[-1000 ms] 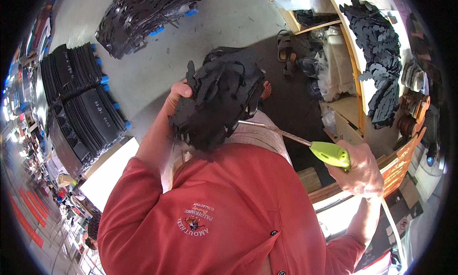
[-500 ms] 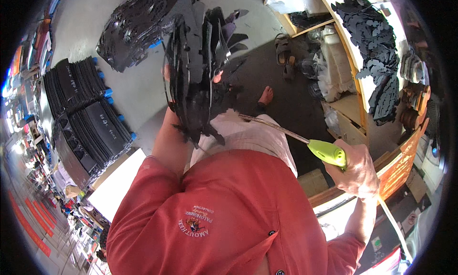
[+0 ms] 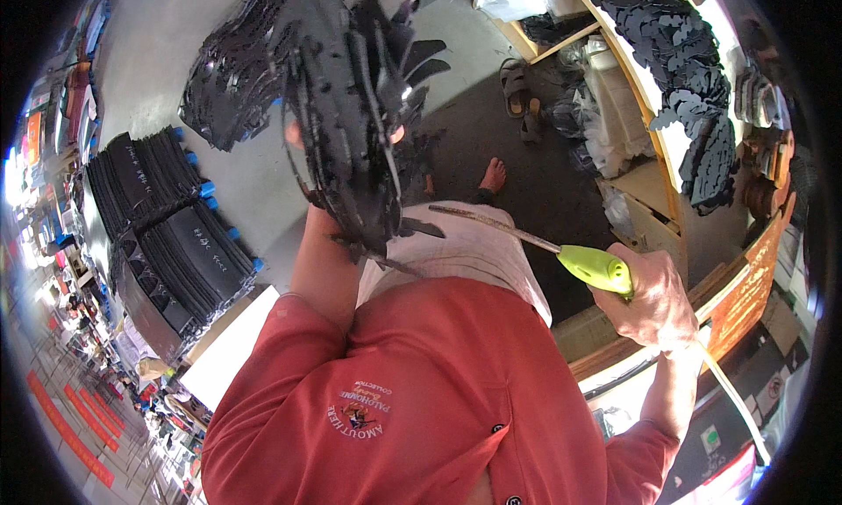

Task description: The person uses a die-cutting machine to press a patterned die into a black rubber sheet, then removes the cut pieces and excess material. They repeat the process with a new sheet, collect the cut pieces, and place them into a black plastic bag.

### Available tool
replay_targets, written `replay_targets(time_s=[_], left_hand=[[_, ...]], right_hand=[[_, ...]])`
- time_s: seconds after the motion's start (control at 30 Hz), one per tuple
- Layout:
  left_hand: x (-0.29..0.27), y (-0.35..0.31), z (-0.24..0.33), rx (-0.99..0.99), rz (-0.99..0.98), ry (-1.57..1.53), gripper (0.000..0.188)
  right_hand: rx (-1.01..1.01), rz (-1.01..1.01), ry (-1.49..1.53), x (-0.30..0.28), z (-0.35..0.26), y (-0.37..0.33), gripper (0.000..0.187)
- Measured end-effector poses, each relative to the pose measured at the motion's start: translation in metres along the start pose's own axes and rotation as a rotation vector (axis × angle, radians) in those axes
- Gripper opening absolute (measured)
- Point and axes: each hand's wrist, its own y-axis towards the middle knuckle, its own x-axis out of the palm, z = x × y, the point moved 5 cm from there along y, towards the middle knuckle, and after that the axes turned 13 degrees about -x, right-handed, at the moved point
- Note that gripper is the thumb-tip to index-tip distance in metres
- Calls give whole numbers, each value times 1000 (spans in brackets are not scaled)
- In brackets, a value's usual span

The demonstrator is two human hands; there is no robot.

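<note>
My left hand is closed round a thick bundle of flat black cut pieces, held up in front of me. Only bits of the fingers show at the bundle's two sides; the palm is hidden behind it. Many pieces fan out with pointed, uneven ends. In my right hand is a soldering iron with a bright green handle, the fingers wrapped round its rear end. Its long thin metal shaft points left across my lap, the tip apart from the bundle. A pale cord runs down from behind the right wrist.
Another black heap lies beyond the bundle. Stacked black sheets stand at the left. On the right, a curved wooden-edged bench carries loose black pieces. Sandals and a bare foot are on the floor.
The bundle in my left hand has turned, showing more of its layered edges. The soldering iron has shifted slightly left, still in my right hand.
</note>
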Motion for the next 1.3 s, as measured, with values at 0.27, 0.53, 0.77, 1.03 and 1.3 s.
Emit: replay_targets(time_s=[0.27,0.53,0.77,1.03,1.3], left_hand=[[8,13,-13,14,36,66,57],[14,27,-14,42,61,171,53],[33,46,-29,-157,-339,-401,55],[15,26,-48,-418,-154,-144,63],[4,2,-39,-609,-134,-31,73]], right_hand=[[33,213,-7,-2,-9,-11,15],[-26,228,-326,8,-29,-8,16],[-94,64,-304,8,-40,-4,15],[58,290,-203,-29,-27,12,12],[103,218,-172,-17,-19,22,19]])
